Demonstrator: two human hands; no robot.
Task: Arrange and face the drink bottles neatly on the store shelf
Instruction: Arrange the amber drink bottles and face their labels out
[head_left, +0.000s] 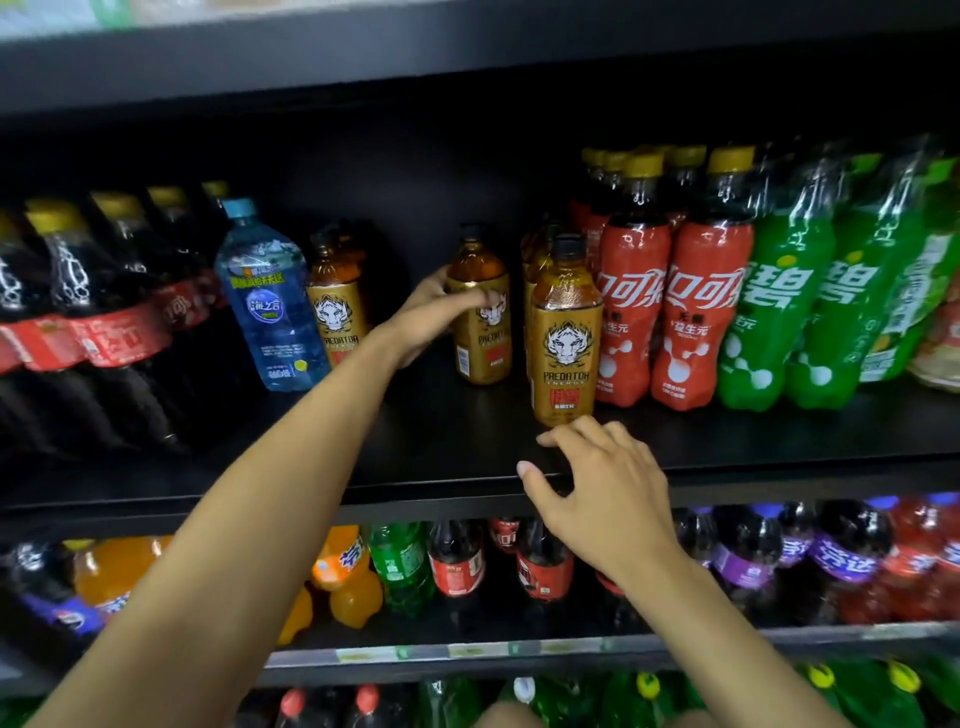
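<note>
Gold Predator energy bottles stand on the black middle shelf (467, 447). My left hand (434, 317) reaches deep into the shelf and grips one gold bottle (480, 332) set back from the edge, fingers curled over its label. Another gold bottle (565, 332) stands near the front with its tiger label facing out, more gold bottles lined up behind it. My right hand (597, 483) hovers just below and in front of that bottle, fingers relaxed and spread, holding nothing. A third gold bottle (337, 306) stands at the left beside a blue water bottle (267, 296).
Dark cola bottles (93, 322) fill the shelf's left end. Red cola bottles (670, 312) and wrapped green Sprite bottles (810, 306) crowd the right. Bare shelf lies between the gold bottles. The shelf below holds orange, green, cola and purple drinks (836, 556).
</note>
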